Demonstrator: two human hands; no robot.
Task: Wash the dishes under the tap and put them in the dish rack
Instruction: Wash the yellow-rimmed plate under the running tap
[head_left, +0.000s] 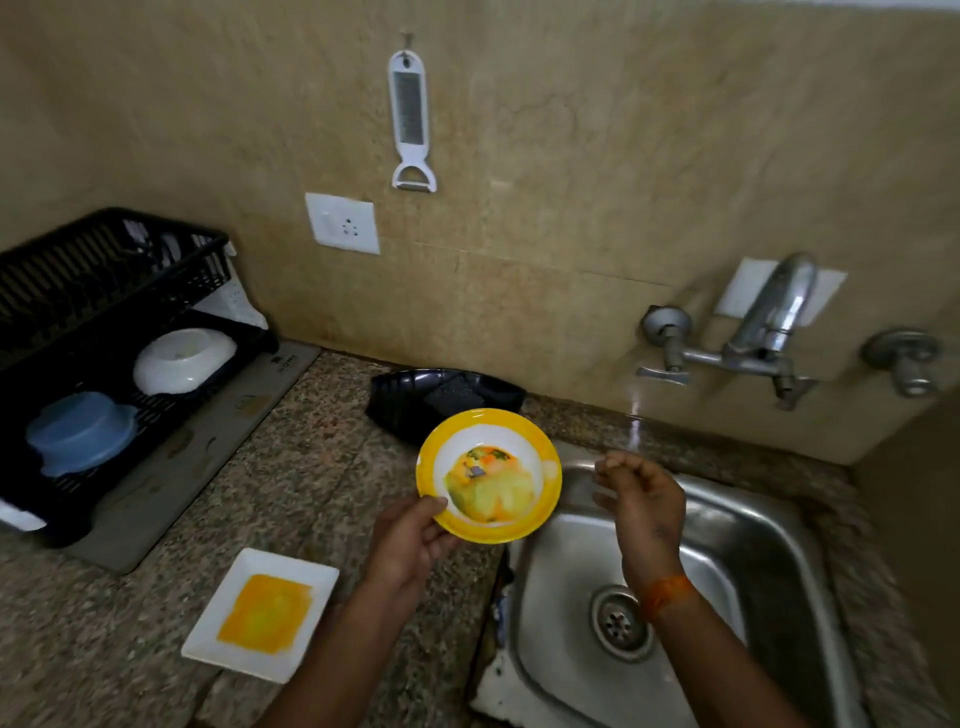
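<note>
one yellow bowl (489, 475), l hand (410, 545) grips rim

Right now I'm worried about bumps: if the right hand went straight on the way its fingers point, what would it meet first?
Probably the yellow bowl held by the left hand; the right hand points left at its rim, though depth is unclear.

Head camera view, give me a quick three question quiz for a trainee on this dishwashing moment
1. True or false: the left hand holds the yellow bowl by its rim.
2. What lies in the dish rack? A) a blue bowl and a white bowl B) two cups C) a pan
3. Fill in: the square plate lies on the ____.

Key: 1 true; 2 A; 3 counter, left of the sink.
</note>
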